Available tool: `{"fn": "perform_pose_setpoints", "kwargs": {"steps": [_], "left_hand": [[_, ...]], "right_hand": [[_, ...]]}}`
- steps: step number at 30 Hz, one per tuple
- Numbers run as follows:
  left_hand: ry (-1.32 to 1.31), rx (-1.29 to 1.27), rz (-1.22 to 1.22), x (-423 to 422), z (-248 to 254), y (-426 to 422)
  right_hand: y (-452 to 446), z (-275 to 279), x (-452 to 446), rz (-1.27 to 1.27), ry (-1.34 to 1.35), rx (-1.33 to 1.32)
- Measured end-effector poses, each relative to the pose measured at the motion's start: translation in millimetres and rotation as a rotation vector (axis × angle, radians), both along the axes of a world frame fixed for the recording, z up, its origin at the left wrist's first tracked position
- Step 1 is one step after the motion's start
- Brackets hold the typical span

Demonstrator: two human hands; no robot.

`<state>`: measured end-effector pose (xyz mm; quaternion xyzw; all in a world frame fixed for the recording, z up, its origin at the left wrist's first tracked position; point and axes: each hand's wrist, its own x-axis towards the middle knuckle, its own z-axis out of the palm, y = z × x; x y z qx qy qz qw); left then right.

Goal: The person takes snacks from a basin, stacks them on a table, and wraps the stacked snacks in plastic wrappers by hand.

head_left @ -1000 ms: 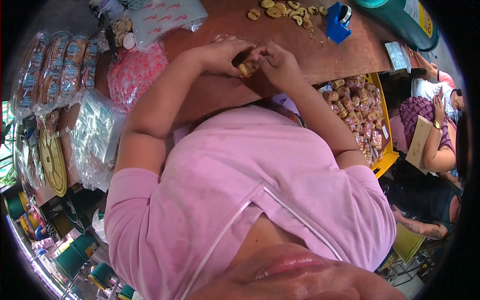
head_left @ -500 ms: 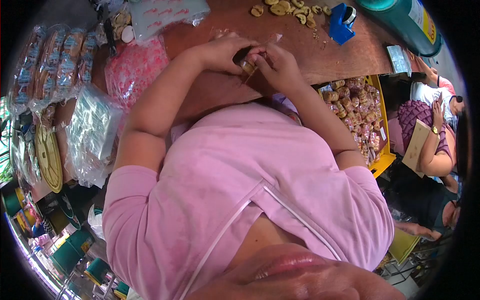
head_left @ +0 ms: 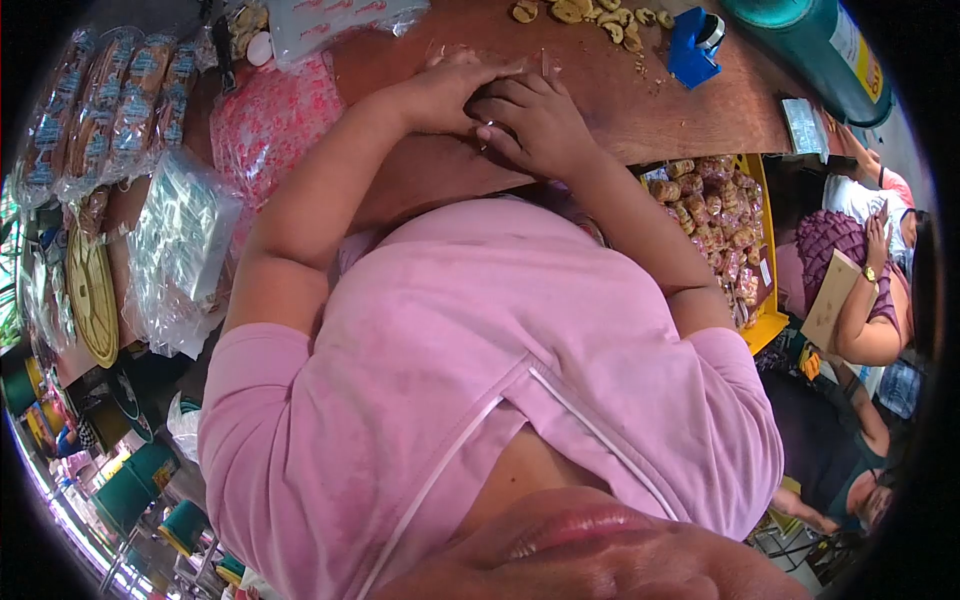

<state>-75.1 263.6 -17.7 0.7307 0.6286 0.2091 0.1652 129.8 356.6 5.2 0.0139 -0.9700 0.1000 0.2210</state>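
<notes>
Left hand [head_left: 450,97] and right hand [head_left: 534,120] curl close together at brown surface [head_left: 690,125]; what they hold, I cannot tell. Right edge: a person [head_left: 832,240].

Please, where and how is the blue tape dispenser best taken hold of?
Pinch the tape dispenser across the sides of its blue body, probably from above on the person's side. The body looks blocky, with the tape roll at its right to avoid. Bare tabletop lies nearer the person; the green container crowds the right.
</notes>
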Motion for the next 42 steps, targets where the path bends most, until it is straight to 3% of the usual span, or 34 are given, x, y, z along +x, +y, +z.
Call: {"fn": "perform_pose_setpoints", "kwargs": {"steps": [6, 10, 11, 17, 23, 32, 36, 42], "left_hand": [[-0.025, 0.113, 0.234, -14.5, -13.4, -59.1], [0.101, 0.006, 0.355, 44.2, 18.1, -106.0], [0.103, 0.11, 0.387, 54.5, 10.9, -110.2], [0.16, 0.206, 0.377, 53.0, 1.4, -98.4], [0.284, 0.505, 0.361, 32.7, -1.1, -61.3], [0.225, 0.12, 0.372, 13.9, -4.7, -56.4], [0.143, 0.364, 0.371, 33.0, 6.5, -82.6], [0.112, 0.2, 0.421, 23.5, 7.4, -72.4]], "right_hand": [[4.3, -15.6, -13.4, -0.014, 0.024, 0.022], [0.8, -22.5, -18.8, -0.08, 0.016, -0.028], [-0.6, -24.5, -20.4, -0.091, 0.025, -0.038], [1.6, -25.1, -21.6, -0.075, 0.087, -0.003], [5.6, -31.2, -17.3, -0.035, 0.121, -0.072], [1.6, -17.9, -13.4, -0.042, 0.019, -0.058], [2.0, -27.5, -18.1, -0.068, 0.035, -0.072], [2.0, -33.8, -24.6, -0.081, 0.134, -0.085]]}}
